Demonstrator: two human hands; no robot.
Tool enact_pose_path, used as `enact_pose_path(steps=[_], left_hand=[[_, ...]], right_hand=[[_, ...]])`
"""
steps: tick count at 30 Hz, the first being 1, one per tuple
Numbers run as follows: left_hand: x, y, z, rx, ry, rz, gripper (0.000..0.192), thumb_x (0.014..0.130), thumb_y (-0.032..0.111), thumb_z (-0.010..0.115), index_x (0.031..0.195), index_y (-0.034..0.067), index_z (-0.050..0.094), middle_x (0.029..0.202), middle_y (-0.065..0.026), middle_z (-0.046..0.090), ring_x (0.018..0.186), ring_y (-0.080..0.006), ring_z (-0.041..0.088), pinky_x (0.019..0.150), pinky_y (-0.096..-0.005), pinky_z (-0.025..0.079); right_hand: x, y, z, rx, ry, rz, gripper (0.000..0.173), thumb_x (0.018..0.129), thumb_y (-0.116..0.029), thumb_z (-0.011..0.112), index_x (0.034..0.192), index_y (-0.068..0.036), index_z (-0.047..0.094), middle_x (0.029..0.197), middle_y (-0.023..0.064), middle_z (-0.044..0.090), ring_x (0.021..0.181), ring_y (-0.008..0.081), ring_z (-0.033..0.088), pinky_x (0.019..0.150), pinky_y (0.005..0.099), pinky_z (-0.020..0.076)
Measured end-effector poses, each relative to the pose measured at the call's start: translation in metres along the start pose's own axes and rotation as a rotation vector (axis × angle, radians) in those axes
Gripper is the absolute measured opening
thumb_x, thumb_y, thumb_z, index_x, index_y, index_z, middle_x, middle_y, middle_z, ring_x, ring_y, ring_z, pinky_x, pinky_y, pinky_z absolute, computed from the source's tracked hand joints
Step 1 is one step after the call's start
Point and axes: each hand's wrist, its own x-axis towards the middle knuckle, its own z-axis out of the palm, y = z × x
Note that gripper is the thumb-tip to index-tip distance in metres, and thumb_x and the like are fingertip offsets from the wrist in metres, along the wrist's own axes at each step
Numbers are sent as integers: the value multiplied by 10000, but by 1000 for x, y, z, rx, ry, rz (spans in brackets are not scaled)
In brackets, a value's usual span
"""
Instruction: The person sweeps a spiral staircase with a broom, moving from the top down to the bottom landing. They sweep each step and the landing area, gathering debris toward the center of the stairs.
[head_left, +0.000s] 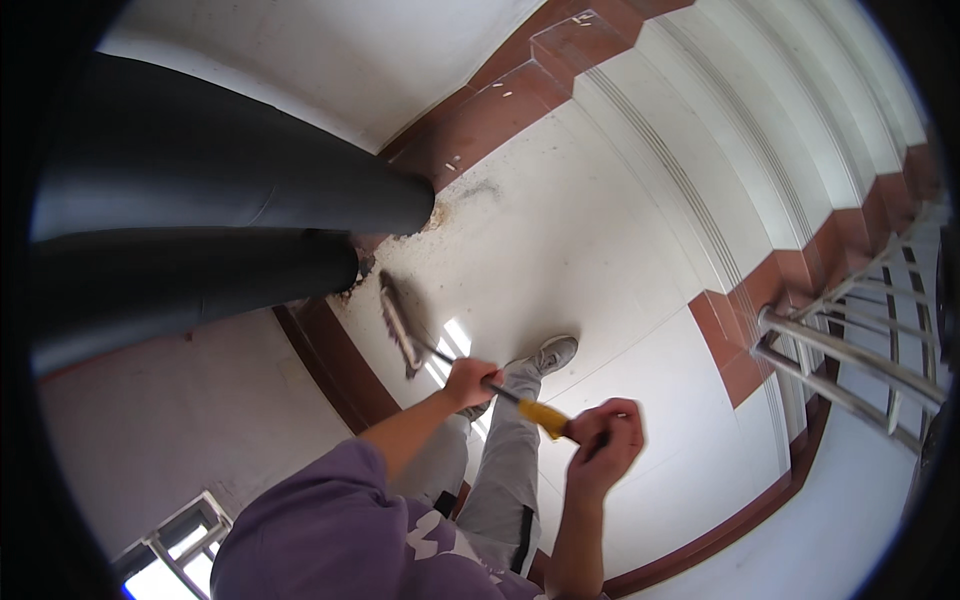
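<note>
My left hand is closed around the dark handle of a broom, partway down its length. At the handle's upper end, just past a yellow grip section, my right hand holds on, with its fingers curled. The broom's head rests on or just over the pale landing floor, left of my feet, with its bristles turned towards the left wall. Crumbly debris lies around the bases of two thick dark pipes, a short way above the broom head.
Two large black pipes rise from the floor at the left. Pale steps with red-brown edging adjoin the landing at the upper right. A metal handrail stands at the right. Small pale bits lie on the red-brown border.
</note>
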Motion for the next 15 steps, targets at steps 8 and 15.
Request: enact_pose_path(steps=[8, 15], left_hand=[[232, 148, 37, -232, 42, 309, 93, 589, 104, 640, 635, 135, 565, 605, -51, 591, 595, -282, 595, 527, -386, 453], [266, 206, -26, -285, 373, 397, 207, 680, 46, 667, 590, 98, 488, 537, -61, 480, 519, -273, 500, 509, -373, 400]], right_hand=[[83, -177, 17, -379, 98, -266, 188, 950, -206, 305, 812, -86, 344, 587, -23, 208, 486, 50, 234, 475, 187, 226], [102, -231, 41, -181, -172, -598, 231, 979, -234, 293, 777, -131, 337, 413, -33, 231, 379, 61, 180, 365, 214, 193]])
